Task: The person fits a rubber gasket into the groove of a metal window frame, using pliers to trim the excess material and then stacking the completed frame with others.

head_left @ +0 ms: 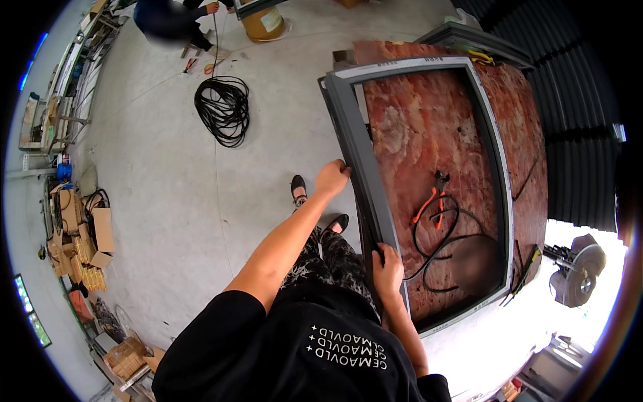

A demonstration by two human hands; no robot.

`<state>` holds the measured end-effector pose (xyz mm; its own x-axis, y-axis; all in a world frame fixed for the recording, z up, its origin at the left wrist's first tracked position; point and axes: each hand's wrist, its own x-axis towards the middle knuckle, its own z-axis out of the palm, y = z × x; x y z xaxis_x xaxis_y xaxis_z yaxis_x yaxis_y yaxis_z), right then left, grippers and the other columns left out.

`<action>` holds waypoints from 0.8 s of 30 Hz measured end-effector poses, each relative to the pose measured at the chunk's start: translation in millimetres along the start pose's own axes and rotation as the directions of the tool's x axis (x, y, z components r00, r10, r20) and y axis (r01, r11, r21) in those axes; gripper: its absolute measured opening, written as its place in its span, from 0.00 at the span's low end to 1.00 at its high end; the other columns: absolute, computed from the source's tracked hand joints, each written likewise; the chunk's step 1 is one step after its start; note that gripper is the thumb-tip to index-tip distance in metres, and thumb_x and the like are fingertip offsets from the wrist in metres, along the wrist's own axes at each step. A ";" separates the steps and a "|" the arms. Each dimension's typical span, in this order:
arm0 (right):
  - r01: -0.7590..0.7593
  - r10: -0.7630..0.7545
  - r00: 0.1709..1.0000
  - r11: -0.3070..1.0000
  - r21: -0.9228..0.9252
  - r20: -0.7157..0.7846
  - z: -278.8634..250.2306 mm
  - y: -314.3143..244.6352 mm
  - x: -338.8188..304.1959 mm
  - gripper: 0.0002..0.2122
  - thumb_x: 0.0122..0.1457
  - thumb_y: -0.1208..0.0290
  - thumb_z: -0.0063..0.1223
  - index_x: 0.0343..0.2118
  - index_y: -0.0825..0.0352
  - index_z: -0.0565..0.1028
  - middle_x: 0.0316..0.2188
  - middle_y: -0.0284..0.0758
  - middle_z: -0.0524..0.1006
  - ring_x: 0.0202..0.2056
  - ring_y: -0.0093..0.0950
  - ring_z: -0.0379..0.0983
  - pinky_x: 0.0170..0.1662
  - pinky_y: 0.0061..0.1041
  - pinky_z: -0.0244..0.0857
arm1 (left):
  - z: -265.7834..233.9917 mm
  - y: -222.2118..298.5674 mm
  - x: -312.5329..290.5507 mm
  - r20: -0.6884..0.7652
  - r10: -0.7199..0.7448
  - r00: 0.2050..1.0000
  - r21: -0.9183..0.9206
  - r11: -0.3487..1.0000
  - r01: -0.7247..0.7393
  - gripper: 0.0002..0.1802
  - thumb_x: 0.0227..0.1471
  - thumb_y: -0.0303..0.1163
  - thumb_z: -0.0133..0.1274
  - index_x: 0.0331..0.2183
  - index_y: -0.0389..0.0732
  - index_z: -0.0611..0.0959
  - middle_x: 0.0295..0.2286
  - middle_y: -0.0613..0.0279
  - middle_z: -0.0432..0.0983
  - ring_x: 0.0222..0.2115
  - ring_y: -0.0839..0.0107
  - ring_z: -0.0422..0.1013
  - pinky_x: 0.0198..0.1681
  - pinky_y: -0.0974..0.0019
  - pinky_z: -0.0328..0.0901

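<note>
Frame point(362, 144) lies long axis fwd, slightly L, w/ L grip point(332, 178), R grip point(388, 272) clasping L edge.

Curled left grip point(333, 177) beyond right grip point(388, 269)

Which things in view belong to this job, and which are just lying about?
Apparently part of the job:
gray frame, with left hand and right hand on one long side
reddish tabletop beneath
perhaps orange-handled pliers and looped black cord inside its outline

Seemingly just lying about:
coiled black cable on the floor
cardboard boxes by the wall
</note>
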<state>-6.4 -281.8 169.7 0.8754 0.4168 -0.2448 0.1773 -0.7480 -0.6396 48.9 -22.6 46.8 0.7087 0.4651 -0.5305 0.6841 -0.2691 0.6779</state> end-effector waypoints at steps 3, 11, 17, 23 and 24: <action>0.008 -0.008 1.000 1.000 0.002 0.027 7.7 7.3 -3.0 0.10 0.56 0.71 0.52 0.39 0.69 0.75 0.36 0.47 0.76 0.40 0.47 0.72 0.43 0.40 0.66 | 4.1 -7.3 3.6 -0.043 -0.071 0.997 -0.089 0.994 0.067 0.17 0.52 0.42 0.51 0.35 0.37 0.78 0.33 0.45 0.78 0.39 0.48 0.73 0.41 0.52 0.66; 0.051 -0.053 0.997 0.998 0.031 0.060 12.5 3.2 -1.4 0.10 0.55 0.73 0.52 0.39 0.71 0.75 0.36 0.46 0.77 0.39 0.46 0.73 0.42 0.38 0.67 | 19.1 -27.3 25.8 -0.001 -0.238 0.971 -0.501 0.841 0.206 0.12 0.49 0.32 0.55 0.33 0.33 0.81 0.21 0.55 0.77 0.19 0.68 0.74 0.23 0.64 0.67; 0.038 -0.039 0.999 0.999 0.027 0.016 8.2 5.5 3.5 0.11 0.55 0.73 0.52 0.41 0.68 0.74 0.36 0.46 0.77 0.38 0.46 0.73 0.41 0.38 0.67 | 29.7 -17.5 12.6 -0.003 -0.227 0.974 -0.671 0.722 0.166 0.15 0.57 0.39 0.50 0.36 0.36 0.81 0.22 0.58 0.77 0.18 0.71 0.72 0.22 0.64 0.68; 0.017 -0.018 1.000 0.999 0.027 0.017 8.1 3.1 7.9 0.12 0.57 0.73 0.51 0.43 0.67 0.74 0.36 0.46 0.77 0.38 0.47 0.74 0.40 0.38 0.68 | 49.1 -20.1 19.1 -0.203 -0.222 0.954 -0.577 0.814 0.067 0.18 0.57 0.41 0.48 0.30 0.33 0.79 0.20 0.54 0.76 0.20 0.66 0.73 0.25 0.60 0.65; 0.001 -0.001 1.000 1.000 0.030 0.010 6.1 2.4 7.5 0.12 0.57 0.73 0.51 0.43 0.67 0.74 0.36 0.46 0.77 0.38 0.47 0.74 0.40 0.38 0.68 | 47.9 -10.1 17.4 -0.187 -0.232 0.955 -0.560 0.824 0.091 0.18 0.57 0.41 0.48 0.30 0.33 0.79 0.20 0.53 0.76 0.20 0.65 0.74 0.25 0.60 0.65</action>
<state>-2.1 -277.3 161.9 0.8705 0.4231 -0.2514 0.1648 -0.7320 -0.6611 62.5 -52.2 6.3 0.4858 0.6638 -0.5686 0.5310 0.2927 0.7952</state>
